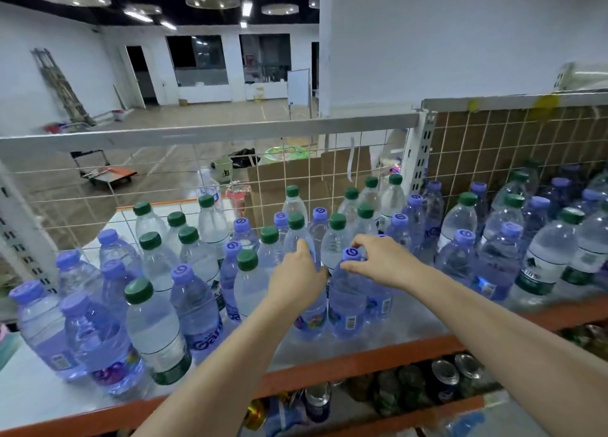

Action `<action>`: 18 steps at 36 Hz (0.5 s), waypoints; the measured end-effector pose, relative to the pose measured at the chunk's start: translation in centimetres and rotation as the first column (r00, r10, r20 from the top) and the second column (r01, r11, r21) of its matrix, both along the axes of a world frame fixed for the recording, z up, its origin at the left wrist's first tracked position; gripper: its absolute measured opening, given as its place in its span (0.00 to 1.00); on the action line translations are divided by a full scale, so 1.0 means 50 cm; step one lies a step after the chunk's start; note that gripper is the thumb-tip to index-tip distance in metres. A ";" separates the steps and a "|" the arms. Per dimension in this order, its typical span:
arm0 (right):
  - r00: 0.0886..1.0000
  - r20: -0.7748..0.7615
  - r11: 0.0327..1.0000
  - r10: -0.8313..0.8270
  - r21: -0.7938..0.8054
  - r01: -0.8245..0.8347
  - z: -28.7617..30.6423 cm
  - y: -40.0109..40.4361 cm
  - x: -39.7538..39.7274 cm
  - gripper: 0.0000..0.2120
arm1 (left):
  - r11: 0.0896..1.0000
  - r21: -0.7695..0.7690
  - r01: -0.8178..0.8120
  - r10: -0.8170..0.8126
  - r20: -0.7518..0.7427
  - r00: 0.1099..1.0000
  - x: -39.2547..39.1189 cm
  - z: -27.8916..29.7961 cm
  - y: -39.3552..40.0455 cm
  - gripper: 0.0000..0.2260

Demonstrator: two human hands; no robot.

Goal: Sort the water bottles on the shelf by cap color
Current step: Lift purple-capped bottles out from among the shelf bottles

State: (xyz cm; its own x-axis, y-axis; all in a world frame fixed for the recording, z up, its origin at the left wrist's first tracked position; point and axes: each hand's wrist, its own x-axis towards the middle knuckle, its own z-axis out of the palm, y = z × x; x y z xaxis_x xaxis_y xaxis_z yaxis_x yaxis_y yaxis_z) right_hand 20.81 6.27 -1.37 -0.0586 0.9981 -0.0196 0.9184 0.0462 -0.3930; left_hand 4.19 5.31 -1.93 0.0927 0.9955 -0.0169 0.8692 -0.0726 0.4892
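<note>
A: Where are the hands?

B: Both are in the middle of the frame, over the steel shelf (378,338). The right hand (378,258) has thumb and fingertips curled around the neck of a purple-capped bottle (347,298), pinching just under its purple cap (351,254). The left hand (297,278) lies against the shoulder of the bottle beside it; its fingers go round the far side, so I can't tell if they grip or only press.

A: And the rest of the bottles?

B: Mixed. Green-capped bottles (154,331) and purple ones stand interleaved from the lower left up to the wire mesh back (329,160); more crowd the right of the frame.

A: How will that one handle?

B: It looks full, so I'd judge it fairly heavy for a neck pinch. The thin plastic wall likely dents under a squeeze, and the smooth surface may be slippery. The stiff neck ring under the cap is the surest hold; a second hand around the waist would steady it.

A: Risks?

B: Neighbours stand touching, so lifting straight up seems wise, or they may topple.
</note>
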 end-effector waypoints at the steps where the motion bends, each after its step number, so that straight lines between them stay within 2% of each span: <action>1: 1.000 -0.005 1.000 0.004 -0.002 -0.004 -0.003 0.003 0.001 0.19 | 1.000 0.006 -0.005 0.005 -0.009 1.000 0.000 0.001 0.003 0.14; 8: 1.000 -0.024 1.000 0.016 0.003 -0.015 -0.028 0.013 0.000 0.19 | 0.999 0.015 -0.038 0.039 -0.135 0.990 -0.008 -0.001 0.022 0.09; 15: 1.000 0.013 0.998 0.028 0.049 -0.029 -0.032 0.007 -0.007 0.19 | 0.998 0.062 -0.023 0.034 -0.185 0.982 -0.007 -0.009 0.022 0.11; 18: 1.000 0.017 0.996 0.021 0.091 -0.022 -0.036 -0.001 -0.004 0.19 | 0.994 0.109 -0.027 0.046 -0.172 0.984 -0.005 -0.011 0.015 0.09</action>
